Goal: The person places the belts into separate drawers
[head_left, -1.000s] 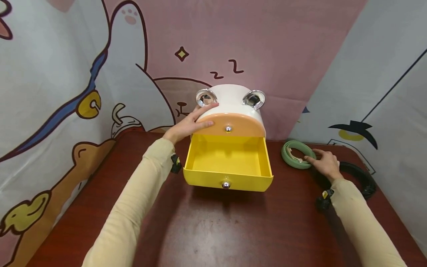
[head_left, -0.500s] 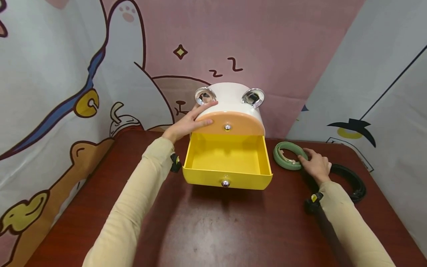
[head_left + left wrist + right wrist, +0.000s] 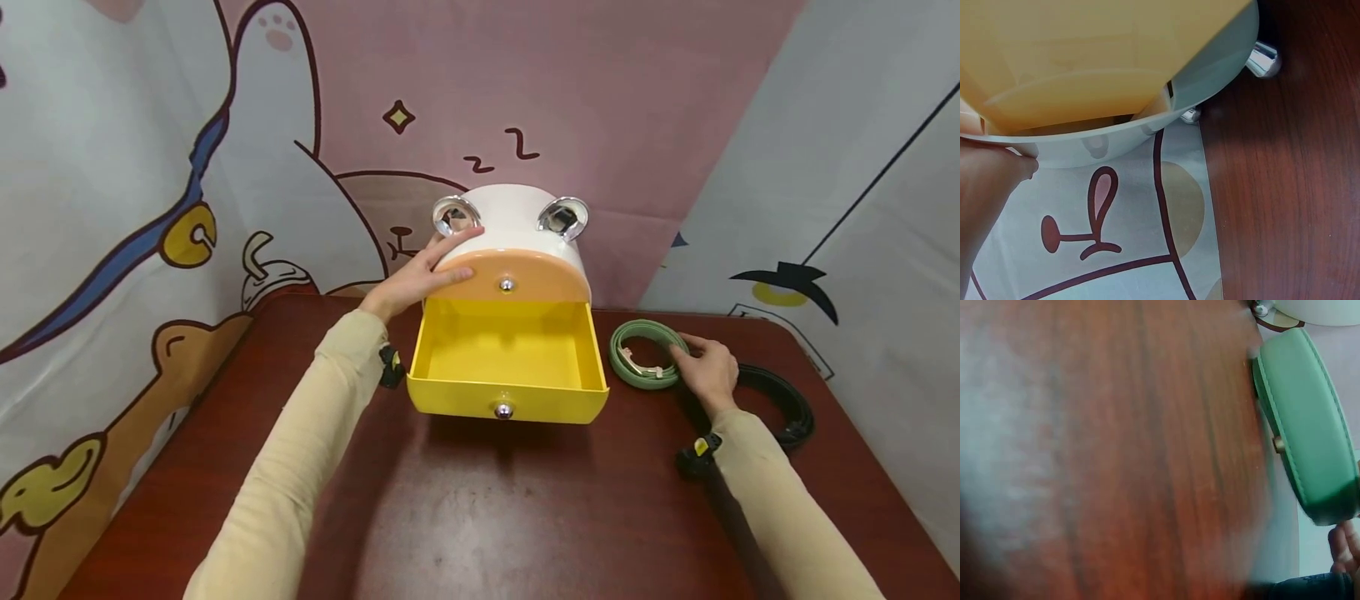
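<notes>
A coiled green belt (image 3: 619, 367) with a gold-coloured buckle (image 3: 637, 367) is at the right of the table. My right hand (image 3: 708, 371) pinches its right edge between thumb and fingers. In the right wrist view the green belt (image 3: 1310, 419) shows its stitched outer face, with fingertips (image 3: 1341, 547) at its lower end. My left hand (image 3: 416, 279) rests on the left side of a white rounded chest (image 3: 510, 208), fingers stretched over the top and thumb on its orange upper drawer (image 3: 540, 279). The yellow lower drawer (image 3: 506, 400) is pulled out and nothing shows inside.
A coiled black belt (image 3: 798, 417) lies to the right, partly behind my right hand. Two shiny silver eye shapes (image 3: 564, 218) stick up from the chest. A cartoon-printed cloth (image 3: 615, 100) hangs behind the dark red wooden table (image 3: 480, 517).
My right hand has moved left with the green belt, away from the black belt and nearer the chest. The left hand keeps its place on the chest.
</notes>
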Demonstrator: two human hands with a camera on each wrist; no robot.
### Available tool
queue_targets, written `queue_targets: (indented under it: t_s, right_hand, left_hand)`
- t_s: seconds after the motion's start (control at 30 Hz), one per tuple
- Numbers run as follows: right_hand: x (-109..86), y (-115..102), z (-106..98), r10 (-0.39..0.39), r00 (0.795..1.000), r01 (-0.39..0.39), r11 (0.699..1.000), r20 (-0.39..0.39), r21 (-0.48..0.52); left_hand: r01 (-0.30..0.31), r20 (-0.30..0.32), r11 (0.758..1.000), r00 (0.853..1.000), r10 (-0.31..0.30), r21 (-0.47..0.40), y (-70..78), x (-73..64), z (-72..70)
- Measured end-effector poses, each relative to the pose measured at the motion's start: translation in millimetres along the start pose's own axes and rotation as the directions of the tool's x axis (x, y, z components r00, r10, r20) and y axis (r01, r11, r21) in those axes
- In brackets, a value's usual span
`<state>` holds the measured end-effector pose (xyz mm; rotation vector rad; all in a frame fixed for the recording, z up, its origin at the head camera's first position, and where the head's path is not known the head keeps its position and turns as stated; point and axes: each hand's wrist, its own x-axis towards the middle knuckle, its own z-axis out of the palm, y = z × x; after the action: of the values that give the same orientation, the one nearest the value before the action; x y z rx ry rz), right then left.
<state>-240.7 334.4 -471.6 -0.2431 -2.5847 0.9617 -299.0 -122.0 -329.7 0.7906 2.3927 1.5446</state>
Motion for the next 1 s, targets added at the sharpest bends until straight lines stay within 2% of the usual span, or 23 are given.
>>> queue_targets:
  t_s: [0.1, 0.33, 0.53, 0.77, 1.0]
  right_hand:
    - [-2.8, -1, 1, -0.016, 0.998, 0.017, 0.999, -0.057, 0.027]
    - [-9.5, -1, 5, -0.123, 0.976, 0.139, 0.987, -0.182, 0.078]
    - [-9.7, -8, 2, -0.189, 0.955, 0.213, 0.973, -0.23, 0.085]
    - [-12.6, -21, -4, -0.157, 0.944, 0.203, 0.97, -0.289, 0.136]
    - [-18.9, -33, -13, -0.131, 0.951, 0.193, 0.958, -0.279, 0.209]
  left_hand:
    - [-0.009, -0.003, 1.0, 1.0, 0.009, -0.003, -1.5, 0.2, -0.2]
    - [-0.002, 0.006, 1.0, 1.0, 0.002, -0.008, -2.5, 1.3, 2.1]
    - [-0.011, 0.016, 1.0, 1.0, 0.011, -0.018, 0.7, 3.1, 2.8]
    - [-0.014, 0.011, 1.0, 1.0, 0.014, -0.012, 0.9, 3.2, 1.4]
    - [-0.008, -0.005, 1.0, 1.0, 0.008, 0.005, -0.2, 0.8, -0.5]
